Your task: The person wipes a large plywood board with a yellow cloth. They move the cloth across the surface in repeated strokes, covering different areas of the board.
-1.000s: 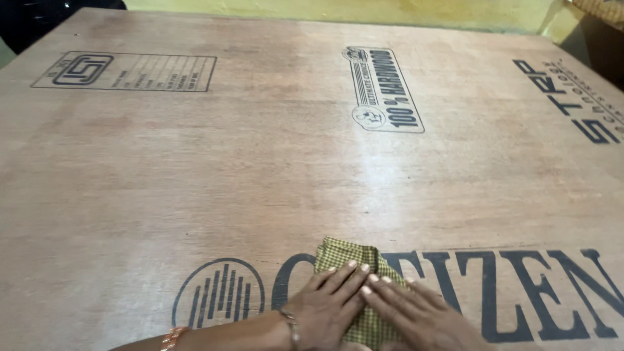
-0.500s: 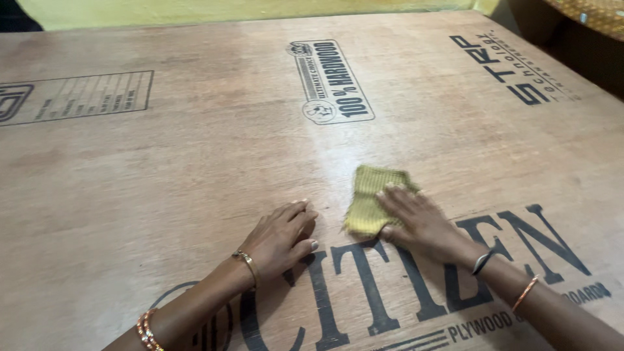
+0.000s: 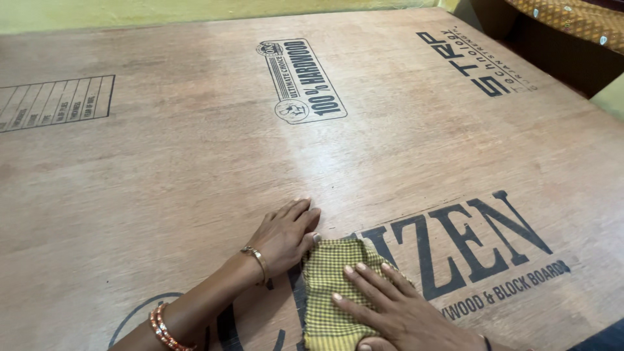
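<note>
A small yellow-green checked cloth point(image 3: 323, 286) lies flat on a large plywood board point(image 3: 195, 162) near its front edge. My right hand point(image 3: 390, 309) presses on the cloth with fingers spread and flat. My left hand point(image 3: 286, 235) rests palm down on the board just left of the cloth, its thumb touching the cloth's upper left corner. It holds nothing. Bangles show on my left wrist and forearm.
The board carries black printed logos and large lettering. A dark piece of furniture with orange patterned fabric point(image 3: 572, 19) stands beyond the far right corner. A yellow-green wall point(image 3: 130, 10) runs along the board's far edge.
My right hand has drawn the cloth back toward me and leftward, up against my left hand. The camera view has shifted to the right.
</note>
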